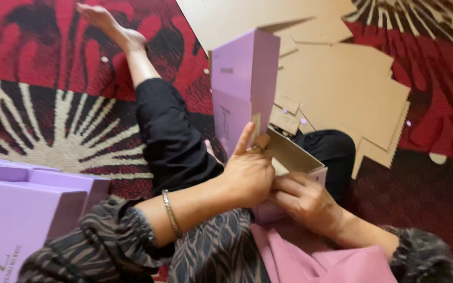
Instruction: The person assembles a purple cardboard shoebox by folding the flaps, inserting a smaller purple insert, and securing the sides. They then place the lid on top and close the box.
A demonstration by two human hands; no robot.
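Fingers of both the left hand (247, 170) and right hand (306, 202) grip a half-folded lilac carton (247, 89) over flat brown cardboard (342, 89).

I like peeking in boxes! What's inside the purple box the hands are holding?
Inside the purple box only a plain grey-brown inner wall shows. Left hand and right hand cover the rest, so anything deeper is hidden.

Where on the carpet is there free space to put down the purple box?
Bare carpet lies between the outstretched leg and the stacked purple boxes, and again at far right. Ahead, flat cardboard sheets cover the floor; both hands, left and right, crowd the purple box.
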